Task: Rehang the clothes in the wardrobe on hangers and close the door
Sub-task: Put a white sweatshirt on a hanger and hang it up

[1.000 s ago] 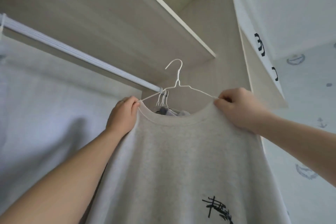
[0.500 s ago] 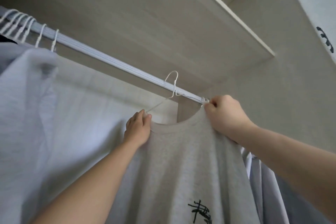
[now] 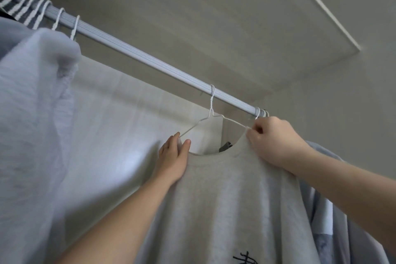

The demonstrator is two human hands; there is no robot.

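Pale wardrobe interior, seen from below, with a shelf (image 3: pixel 321 6) overhead and a ribbed grey rail (image 3: pixel 150 60) slanting from upper left down to the right. At the rail's left end, a cluster of white hanger hooks (image 3: pixel 32 4) above a pale, blurred garment (image 3: pixel 32 103). At its right end, a few more hooks (image 3: pixel 261 112), with pale garments (image 3: pixel 334 221) below them, behind the right forearm.

Between the two groups, a white wire hanger (image 3: pixel 211 111), hooked over the rail. On it, a light grey T-shirt (image 3: pixel 225 199), front to the camera, with a black print (image 3: pixel 244 259) low down and a dark label (image 3: pixel 226 146) inside the neck. Neckline just below the hanger's twisted stem.

Left hand (image 3: pixel 173 156) at the shirt's left shoulder, right by the collar. Fingers (image 3: pixel 171 141) nearly straight and close together behind the cloth, thumb apart from them on the front, the shoulder edge pinched between. Hanger's left arm: down into the gap between thumb and fingers, then out of sight under the cloth.

Right hand (image 3: pixel 274 141) at the other shoulder, just under the right-end hooks. Fingers (image 3: pixel 257 129) curled tight, tips brought together with the thumb, nipping the collar edge exactly where the hanger's right arm meets the cloth. Wire inside that pinch or only beside it: cannot tell.
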